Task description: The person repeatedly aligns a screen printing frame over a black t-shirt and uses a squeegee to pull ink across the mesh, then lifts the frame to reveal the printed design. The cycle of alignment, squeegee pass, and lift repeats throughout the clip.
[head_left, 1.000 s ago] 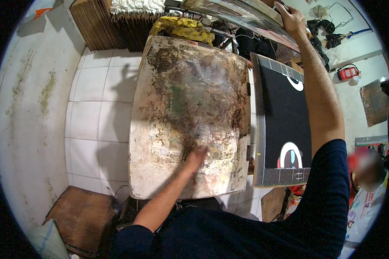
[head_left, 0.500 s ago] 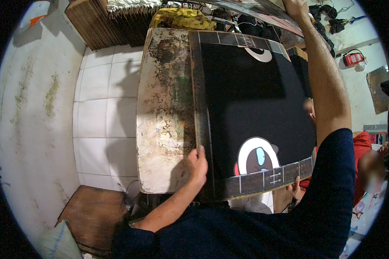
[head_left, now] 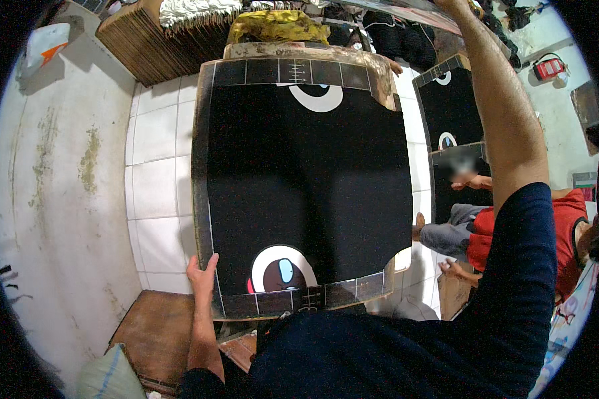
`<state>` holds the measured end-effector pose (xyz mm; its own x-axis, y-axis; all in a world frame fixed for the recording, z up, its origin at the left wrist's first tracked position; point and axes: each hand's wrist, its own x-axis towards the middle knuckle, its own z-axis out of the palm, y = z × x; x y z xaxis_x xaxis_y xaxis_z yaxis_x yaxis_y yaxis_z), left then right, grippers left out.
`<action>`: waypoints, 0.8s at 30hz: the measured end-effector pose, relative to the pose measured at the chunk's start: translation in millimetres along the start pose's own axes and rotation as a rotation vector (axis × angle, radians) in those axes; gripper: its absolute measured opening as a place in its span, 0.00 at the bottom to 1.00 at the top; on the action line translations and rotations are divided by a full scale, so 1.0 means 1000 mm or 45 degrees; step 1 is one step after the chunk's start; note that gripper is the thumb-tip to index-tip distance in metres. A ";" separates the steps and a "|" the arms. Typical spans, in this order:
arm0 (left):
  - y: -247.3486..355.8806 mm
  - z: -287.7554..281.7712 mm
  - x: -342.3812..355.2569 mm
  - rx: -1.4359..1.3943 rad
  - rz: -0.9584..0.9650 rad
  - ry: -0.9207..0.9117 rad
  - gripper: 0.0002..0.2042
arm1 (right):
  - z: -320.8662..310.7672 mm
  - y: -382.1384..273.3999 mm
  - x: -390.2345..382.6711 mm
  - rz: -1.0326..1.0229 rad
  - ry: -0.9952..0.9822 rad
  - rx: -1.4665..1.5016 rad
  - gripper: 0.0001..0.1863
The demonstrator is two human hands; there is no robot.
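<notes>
A board with black cloth on it (head_left: 306,179) lies in front of me, printed with two white-ringed cartoon eyes and edged by dark bands with white lines. My left hand (head_left: 203,271) grips its near left edge, thumb on top. A worn, stained surface (head_left: 263,50) shows beneath its far side. High up at the far right, my right hand (head_left: 454,6) is closed on the edge of a raised flat panel (head_left: 406,18); the picture's top cuts off most of its fingers.
To the right, a person in a red top (head_left: 566,223) works by similar black boards (head_left: 449,110). Stacked brown sheets (head_left: 150,50) and a yellow cloth (head_left: 276,26) lie at the back. A brown board (head_left: 156,339) and a pale sack (head_left: 110,376) sit at lower left. A fire extinguisher (head_left: 549,68) hangs right.
The black-clothed board has shifted left with my left hand, now covering most of the stained surface. My right hand stays high on the panel. The floor and the person at right show more.
</notes>
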<state>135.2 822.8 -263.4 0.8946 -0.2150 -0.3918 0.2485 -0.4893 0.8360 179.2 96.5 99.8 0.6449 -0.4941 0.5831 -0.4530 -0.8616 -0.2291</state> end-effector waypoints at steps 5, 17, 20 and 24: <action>-0.014 0.003 0.004 0.106 0.104 -0.020 0.18 | -0.006 -0.019 -0.007 0.051 -0.035 0.074 0.31; -0.020 0.017 0.007 0.246 0.146 0.050 0.17 | -0.021 -0.064 -0.004 0.120 -0.062 -0.040 0.33; -0.008 0.022 0.006 0.353 0.092 0.076 0.19 | -0.019 -0.053 0.007 0.007 0.040 0.030 0.35; -0.007 0.028 0.007 0.610 0.087 0.132 0.26 | -0.026 -0.043 0.014 -0.039 0.095 -0.016 0.36</action>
<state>129.6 800.8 -282.8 0.9412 -0.1869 -0.2816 0.0109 -0.8159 0.5781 191.1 129.4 138.2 0.6112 -0.4574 0.6459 -0.4419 -0.8743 -0.2009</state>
